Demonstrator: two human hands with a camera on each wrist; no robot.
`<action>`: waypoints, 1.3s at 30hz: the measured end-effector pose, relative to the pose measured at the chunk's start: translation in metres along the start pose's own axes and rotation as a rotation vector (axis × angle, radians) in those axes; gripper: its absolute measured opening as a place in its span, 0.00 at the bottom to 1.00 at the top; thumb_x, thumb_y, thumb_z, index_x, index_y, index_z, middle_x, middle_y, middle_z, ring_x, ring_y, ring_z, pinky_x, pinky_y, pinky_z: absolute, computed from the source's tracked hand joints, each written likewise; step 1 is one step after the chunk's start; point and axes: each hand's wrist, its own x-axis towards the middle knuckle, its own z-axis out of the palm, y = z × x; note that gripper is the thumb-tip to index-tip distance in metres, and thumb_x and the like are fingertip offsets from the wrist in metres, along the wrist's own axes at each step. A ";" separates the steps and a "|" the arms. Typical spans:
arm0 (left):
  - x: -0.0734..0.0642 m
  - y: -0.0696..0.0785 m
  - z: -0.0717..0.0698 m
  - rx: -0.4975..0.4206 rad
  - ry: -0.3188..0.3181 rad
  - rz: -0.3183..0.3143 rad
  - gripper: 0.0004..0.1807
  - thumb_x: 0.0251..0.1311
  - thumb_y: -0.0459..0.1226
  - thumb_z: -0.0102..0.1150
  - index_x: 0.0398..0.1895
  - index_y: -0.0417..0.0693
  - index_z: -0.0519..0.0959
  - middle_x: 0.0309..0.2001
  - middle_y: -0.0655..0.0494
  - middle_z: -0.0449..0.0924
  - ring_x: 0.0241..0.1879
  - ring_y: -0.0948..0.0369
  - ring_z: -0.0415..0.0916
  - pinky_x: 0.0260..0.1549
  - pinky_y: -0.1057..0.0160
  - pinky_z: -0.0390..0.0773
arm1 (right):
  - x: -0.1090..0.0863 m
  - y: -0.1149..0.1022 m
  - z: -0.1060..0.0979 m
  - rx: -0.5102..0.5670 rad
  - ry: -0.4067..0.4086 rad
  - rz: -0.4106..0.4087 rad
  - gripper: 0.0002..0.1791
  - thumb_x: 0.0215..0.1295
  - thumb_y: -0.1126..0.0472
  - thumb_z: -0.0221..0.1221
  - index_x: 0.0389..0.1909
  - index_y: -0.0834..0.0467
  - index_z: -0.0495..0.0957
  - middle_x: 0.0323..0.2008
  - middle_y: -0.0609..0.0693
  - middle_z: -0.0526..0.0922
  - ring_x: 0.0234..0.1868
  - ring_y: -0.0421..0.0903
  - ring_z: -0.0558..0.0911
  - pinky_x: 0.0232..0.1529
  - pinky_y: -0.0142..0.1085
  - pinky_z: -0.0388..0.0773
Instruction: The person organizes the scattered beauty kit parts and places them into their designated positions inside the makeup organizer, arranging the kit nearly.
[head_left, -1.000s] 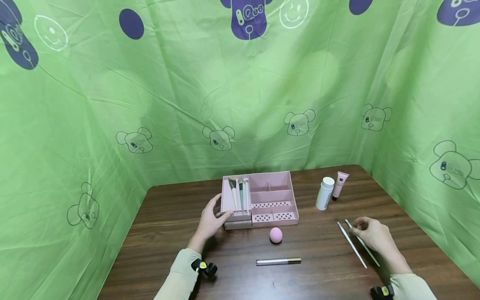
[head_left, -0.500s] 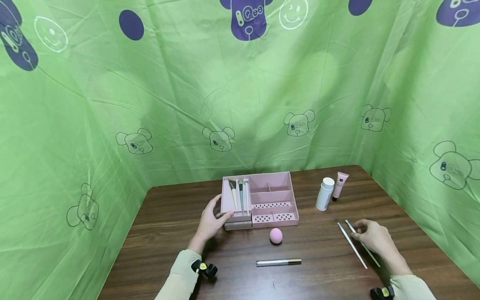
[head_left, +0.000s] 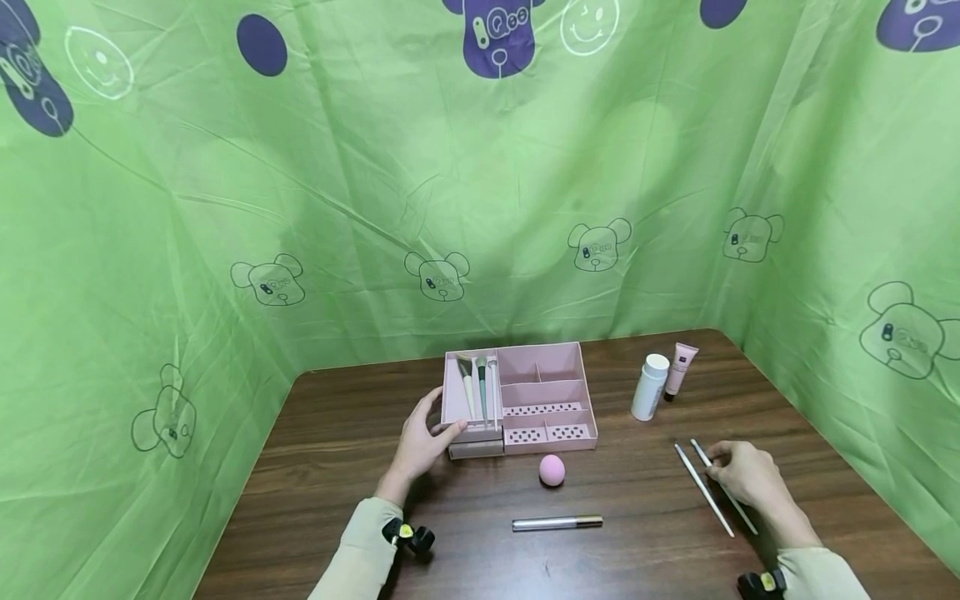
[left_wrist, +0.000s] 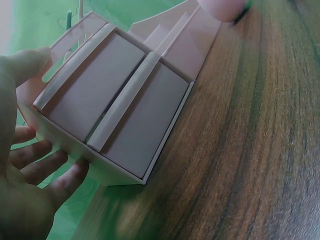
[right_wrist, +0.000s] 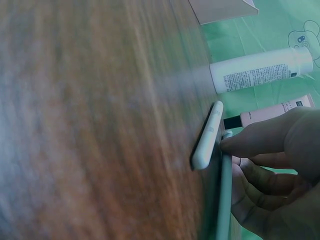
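My left hand (head_left: pixel 420 442) holds the left front corner of a pink desk organizer (head_left: pixel 551 390), thumb over the rim and fingers against its side. In the left wrist view, two drawer fronts (left_wrist: pixel 95 85) face me beside that hand. Several makeup brushes (head_left: pixel 482 392) lie in the organizer's left compartment. My right hand (head_left: pixel 750 475) pinches a slim, pale green pencil-like stick (right_wrist: pixel 225 195) between thumb and fingers, low over the table. Beside it lies a slim white stick (head_left: pixel 705 490), also seen in the right wrist view. Whether the held stick is lifted, I cannot tell.
A white bottle (head_left: pixel 649 388) and a pink tube (head_left: pixel 680 372) stand at the back right. A pink makeup sponge (head_left: pixel 552 471) sits before the organizer, and a silver tube (head_left: pixel 557 523) lies nearer me. Green cloth (head_left: pixel 525 167) hangs around the wooden table (head_left: pixel 337 433).
My right hand has slid slightly toward me along the stick, and the stick's near end has shifted a little left. The left hand and the organizer stay put.
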 end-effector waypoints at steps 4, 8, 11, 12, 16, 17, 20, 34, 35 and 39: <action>-0.007 0.024 -0.003 0.019 -0.019 -0.003 0.42 0.55 0.36 0.70 0.71 0.36 0.60 0.66 0.34 0.64 0.64 0.43 0.67 0.57 0.51 0.79 | 0.000 0.001 0.001 0.004 0.013 -0.001 0.07 0.54 0.62 0.64 0.35 0.57 0.83 0.26 0.45 0.82 0.28 0.47 0.77 0.24 0.43 0.69; -0.008 0.030 -0.004 0.025 -0.026 0.008 0.42 0.55 0.36 0.70 0.71 0.35 0.61 0.66 0.33 0.64 0.64 0.43 0.67 0.56 0.51 0.80 | -0.001 -0.001 0.001 0.011 0.043 -0.009 0.08 0.52 0.62 0.64 0.35 0.57 0.84 0.25 0.44 0.82 0.28 0.48 0.77 0.23 0.42 0.69; -0.007 0.030 -0.004 0.025 -0.026 0.012 0.42 0.55 0.36 0.70 0.71 0.35 0.61 0.66 0.33 0.64 0.64 0.43 0.67 0.56 0.52 0.80 | -0.001 -0.004 0.000 0.021 0.071 -0.023 0.08 0.51 0.62 0.63 0.34 0.57 0.84 0.24 0.44 0.81 0.27 0.47 0.77 0.23 0.40 0.69; -0.007 0.030 -0.004 0.024 -0.027 0.013 0.42 0.55 0.36 0.70 0.71 0.35 0.61 0.66 0.33 0.64 0.64 0.42 0.67 0.56 0.53 0.80 | -0.001 -0.006 -0.001 0.023 0.079 -0.028 0.08 0.51 0.62 0.63 0.34 0.56 0.84 0.24 0.44 0.81 0.27 0.47 0.76 0.23 0.40 0.69; -0.007 0.030 -0.004 0.008 -0.030 0.013 0.42 0.55 0.35 0.70 0.71 0.34 0.60 0.66 0.32 0.64 0.64 0.41 0.67 0.56 0.52 0.80 | 0.000 -0.013 -0.004 0.028 0.098 -0.041 0.09 0.50 0.62 0.63 0.34 0.56 0.84 0.23 0.44 0.81 0.26 0.46 0.75 0.23 0.38 0.67; -0.007 0.030 -0.004 0.006 -0.031 0.013 0.42 0.55 0.35 0.70 0.71 0.34 0.60 0.66 0.32 0.64 0.63 0.41 0.67 0.56 0.52 0.80 | 0.000 -0.015 -0.005 0.028 0.101 -0.043 0.09 0.50 0.61 0.63 0.34 0.55 0.84 0.23 0.43 0.81 0.26 0.46 0.75 0.23 0.37 0.67; -0.007 0.031 -0.004 0.008 -0.028 0.010 0.42 0.55 0.35 0.70 0.71 0.34 0.60 0.66 0.32 0.64 0.64 0.41 0.67 0.56 0.52 0.80 | 0.000 -0.020 -0.007 0.039 0.100 -0.051 0.09 0.51 0.61 0.64 0.35 0.55 0.84 0.24 0.44 0.81 0.26 0.45 0.75 0.23 0.36 0.67; -0.008 0.031 -0.005 0.007 -0.022 0.011 0.41 0.55 0.35 0.70 0.70 0.34 0.61 0.66 0.33 0.64 0.63 0.43 0.68 0.56 0.53 0.80 | 0.009 -0.052 -0.010 0.100 0.110 -0.113 0.09 0.52 0.62 0.65 0.36 0.54 0.84 0.25 0.43 0.82 0.27 0.42 0.74 0.26 0.35 0.68; -0.008 0.031 -0.005 0.006 -0.024 0.009 0.41 0.55 0.35 0.70 0.70 0.34 0.61 0.66 0.33 0.64 0.63 0.43 0.68 0.56 0.54 0.80 | 0.010 -0.054 -0.010 0.102 0.109 -0.117 0.09 0.52 0.62 0.65 0.36 0.54 0.84 0.25 0.43 0.82 0.27 0.42 0.74 0.26 0.35 0.67; -0.008 0.031 -0.005 0.009 -0.032 0.012 0.41 0.56 0.35 0.70 0.70 0.35 0.61 0.66 0.33 0.65 0.63 0.43 0.68 0.55 0.58 0.81 | 0.011 -0.064 -0.009 0.105 0.117 -0.132 0.09 0.52 0.63 0.64 0.35 0.53 0.84 0.25 0.43 0.81 0.27 0.43 0.74 0.27 0.34 0.68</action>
